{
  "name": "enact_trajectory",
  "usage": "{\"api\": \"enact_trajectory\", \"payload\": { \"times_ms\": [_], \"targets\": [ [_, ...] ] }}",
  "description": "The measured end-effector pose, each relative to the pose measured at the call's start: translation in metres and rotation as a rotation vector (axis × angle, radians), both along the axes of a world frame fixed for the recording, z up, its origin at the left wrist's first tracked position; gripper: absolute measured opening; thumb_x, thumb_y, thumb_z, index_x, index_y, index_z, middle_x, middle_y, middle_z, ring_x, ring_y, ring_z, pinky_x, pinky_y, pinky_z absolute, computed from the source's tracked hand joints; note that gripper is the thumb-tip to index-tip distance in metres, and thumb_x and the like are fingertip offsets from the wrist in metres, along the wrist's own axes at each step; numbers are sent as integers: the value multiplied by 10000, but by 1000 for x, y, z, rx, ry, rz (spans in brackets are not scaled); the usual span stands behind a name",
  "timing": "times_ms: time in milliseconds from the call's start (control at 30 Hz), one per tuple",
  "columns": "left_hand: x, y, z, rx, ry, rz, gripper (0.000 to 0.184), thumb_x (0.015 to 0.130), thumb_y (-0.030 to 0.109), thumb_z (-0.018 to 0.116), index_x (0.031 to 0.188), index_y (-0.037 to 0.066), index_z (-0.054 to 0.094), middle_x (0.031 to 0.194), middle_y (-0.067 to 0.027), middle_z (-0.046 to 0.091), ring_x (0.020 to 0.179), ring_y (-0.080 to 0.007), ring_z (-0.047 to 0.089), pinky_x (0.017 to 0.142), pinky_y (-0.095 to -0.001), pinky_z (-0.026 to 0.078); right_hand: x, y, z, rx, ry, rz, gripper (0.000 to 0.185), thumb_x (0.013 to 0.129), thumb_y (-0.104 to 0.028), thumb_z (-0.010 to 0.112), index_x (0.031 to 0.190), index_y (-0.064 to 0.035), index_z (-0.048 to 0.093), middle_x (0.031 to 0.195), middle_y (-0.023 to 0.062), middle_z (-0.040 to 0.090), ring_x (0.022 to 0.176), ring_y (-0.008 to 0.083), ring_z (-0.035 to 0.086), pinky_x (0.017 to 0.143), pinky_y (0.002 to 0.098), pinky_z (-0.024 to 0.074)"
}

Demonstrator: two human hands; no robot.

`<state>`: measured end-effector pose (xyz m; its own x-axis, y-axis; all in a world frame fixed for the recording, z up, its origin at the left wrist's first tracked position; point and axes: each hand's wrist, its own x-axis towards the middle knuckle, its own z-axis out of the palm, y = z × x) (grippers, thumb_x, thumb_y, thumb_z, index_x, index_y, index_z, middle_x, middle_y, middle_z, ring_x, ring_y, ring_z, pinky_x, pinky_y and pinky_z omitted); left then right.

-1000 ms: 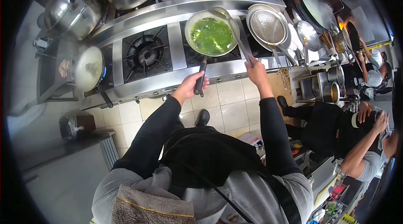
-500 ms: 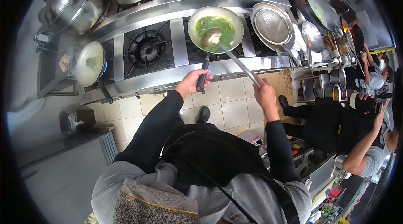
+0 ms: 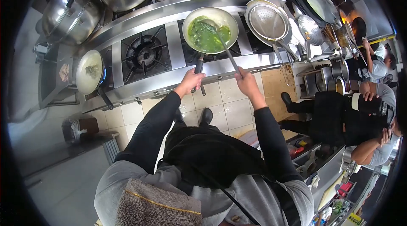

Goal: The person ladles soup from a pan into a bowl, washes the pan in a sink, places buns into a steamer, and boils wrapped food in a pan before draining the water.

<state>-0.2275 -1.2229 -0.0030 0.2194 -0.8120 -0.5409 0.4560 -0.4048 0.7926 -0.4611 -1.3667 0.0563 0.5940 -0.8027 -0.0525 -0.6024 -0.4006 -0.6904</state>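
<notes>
- In the head view: standing at the near side of a long stove (image 3: 175, 44), gripping the pan handle (image 3: 199, 66) with the left hand (image 3: 189, 83) and the ladle (image 3: 229, 51) with the right hand (image 3: 248, 86).
- On the left: steadying with fingers curled closed around the pan handle.
- On the right: pinching the upper shaft of the ladle in closed fingers; unable to tell how each fingertip sits.
- At the middle of the stove: pan (image 3: 229, 17) of green liquid (image 3: 203, 37), just left of the strainer (image 3: 267, 22); unable to tell whether resting on the grate or slightly raised.
- Apparently busy with stirring, with the ladle's bowl dipped into the far part of the green liquid.
- Next, probably calling for more sweeping through the liquid while holding the pan steady and keeping clear of the rim.
- Compared with half a second ago: ladle bowl farther over and deeper in the green, no longer plainly visible with pale contents near the middle; right hand closer to the left; left fingers wrapped more fully around the pan handle.
</notes>
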Motion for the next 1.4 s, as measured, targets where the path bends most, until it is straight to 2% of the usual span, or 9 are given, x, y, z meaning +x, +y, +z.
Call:
{"api": "enact_trajectory", "payload": {
  "times_ms": [133,333,433,767,900,1133,1200,1300,1400],
  "targets": [
    [10,16,12,27,-23,-52,193,922,112,657,956,99,468,621,36,436,444,-76,407,381,-270,373,-28,46,36,100,35,-33,403,935,-169,624,1294,14,607,1062,303,672,1040,435,661,882,456,537],
    [25,69,38,13,-65,-199,208,915,116,661,964,97,459,611,33,433,429,-79,404,382,-272,368,-84,131,139,26,90,-114,375,927,-145,642,1275,-6,629,939,302,668,853,424,689,779,424,535],
    [30,97,52,24,-38,-267,222,908,122,664,958,100,448,615,32,434,423,-80,408,379,-272,366,-93,191,170,64,178,-126,378,920,-148,647,1276,-20,632,934,294,664,862,425,681,773,429,532],
    [60,197,58,-10,11,-615,223,917,132,663,945,105,443,621,29,438,412,-74,401,375,-261,371,-35,392,113,34,305,-542,435,906,-171,656,1336,-113,614,1052,261,677,975,454,639,867,506,514],
    [62,232,54,34,54,-737,215,909,110,663,957,86,455,603,28,431,421,-72,406,373,-261,376,-23,450,89,-28,293,-690,449,901,-199,674,1343,-146,617,961,234,681,939,441,640,846,503,515],
    [53,281,38,32,24,-888,192,912,104,657,957,76,472,596,28,452,407,-66,418,370,-264,393,-23,506,78,-62,235,-876,422,901,-190,686,1314,-119,643,871,231,670,857,438,647,771,498,521],
    [50,292,35,30,14,-940,193,912,108,658,957,75,473,594,28,453,401,-67,417,369,-263,393,-23,523,93,-37,78,-970,387,906,-169,687,1281,-74,659,974,267,690,855,426,676,792,426,537],
    [47,313,37,19,-14,-996,196,913,114,663,963,71,478,589,30,453,399,-68,422,367,-261,392,-29,555,113,1,-14,-1074,394,913,-176,679,1289,-63,649,1016,281,680,864,421,681,790,421,533],
    [38,337,47,24,-22,-1067,198,914,118,666,973,65,485,584,28,453,402,-69,429,367,-260,393,-37,589,101,-38,106,-1151,392,928,-203,659,1290,-55,645,946,295,673,836,432,672,771,437,523]
  ]
}}
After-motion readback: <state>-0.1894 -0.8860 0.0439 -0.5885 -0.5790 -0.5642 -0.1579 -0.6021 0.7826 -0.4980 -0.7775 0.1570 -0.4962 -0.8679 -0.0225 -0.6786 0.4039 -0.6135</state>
